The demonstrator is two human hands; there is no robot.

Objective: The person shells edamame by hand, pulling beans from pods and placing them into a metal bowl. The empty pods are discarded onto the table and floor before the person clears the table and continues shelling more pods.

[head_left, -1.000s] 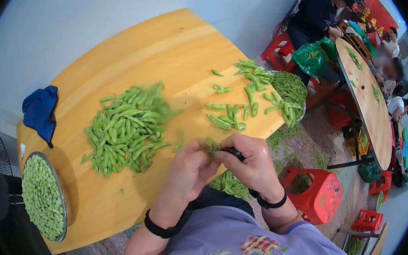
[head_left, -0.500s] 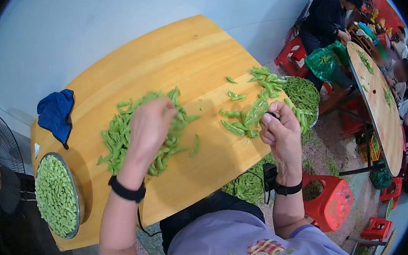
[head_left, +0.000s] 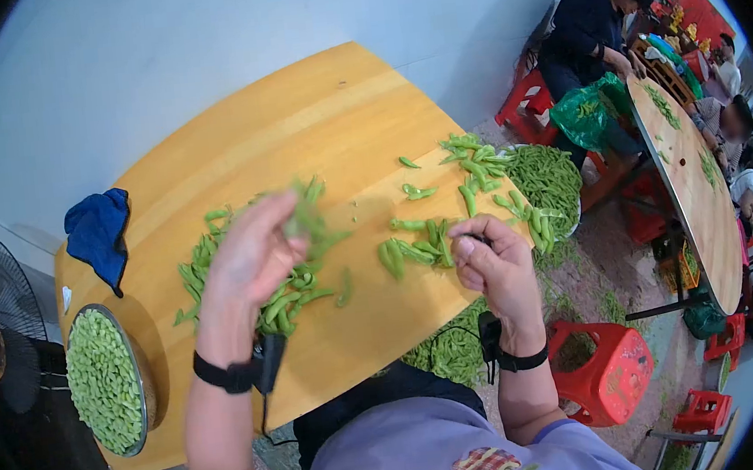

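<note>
A person in a lilac top sits at a pale wooden table (head_left: pixel 293 125) with smooth, straight grain, both forearms raised over its near side. The left hand (head_left: pixel 253 251) is above the left part of the table, at the large loose pile of green pods (head_left: pixel 288 302), wrist bent up and fingers partly curled; blur hides whether a pod is between the fingertips. The right hand (head_left: pixel 497 264) is at the table's near right edge, fingers folded narrowly and thumb pressed over a small dark object (head_left: pixel 478 240). Its forearm stands nearly upright. Each wrist wears a black strap holding a black box.

Plump, slightly curved pods (head_left: pixel 432 243) lie scattered on the right part of the table, just beside the right hand. At the table's left end, a round metal bowl (head_left: pixel 144 384) is full of small, oval green beans (head_left: pixel 100 379). A crumpled, soft blue cloth (head_left: pixel 97 233) lies at the table's far left. Off the table's right side are a heap of slender pods (head_left: pixel 548 184) and a glossy red plastic stool (head_left: pixel 621 374)
</note>
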